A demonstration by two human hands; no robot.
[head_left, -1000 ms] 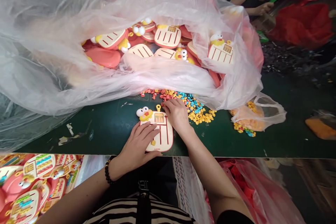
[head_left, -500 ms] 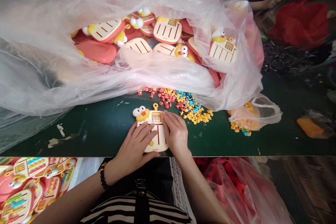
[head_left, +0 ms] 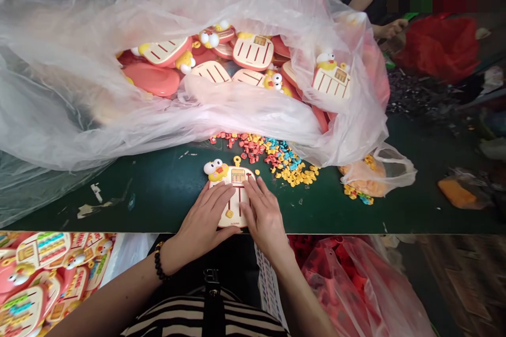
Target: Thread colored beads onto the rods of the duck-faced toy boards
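A cream toy board (head_left: 234,219) with a red rim and a yellow duck head (head_left: 216,169) lies face up at the table's front edge. My left hand (head_left: 206,206) holds its left side, fingers across the face and thumb along the near edge. My right hand (head_left: 264,213) rests on its right side, fingers stretched flat and thumb apart, covering some slots. A yellow slider piece (head_left: 229,214) sits low in the left slot. A small red piece (head_left: 249,175) shows at the top of the right slot. One loose yellow piece (head_left: 257,172) lies just beyond my right fingers.
Red, blue and yellow small pieces (head_left: 292,166) lie heaped behind the board. A large plastic bag (head_left: 253,110) of similar boards spreads across the back. A small bag (head_left: 371,176) lies right. Boards with colored pieces (head_left: 43,274) fill the lower left. A co-worker's hand (head_left: 395,28) is far right.
My right hand has come from the pile of pieces down onto the board's right side, its fingers now flattened and spread there. The left hand stays on the board.
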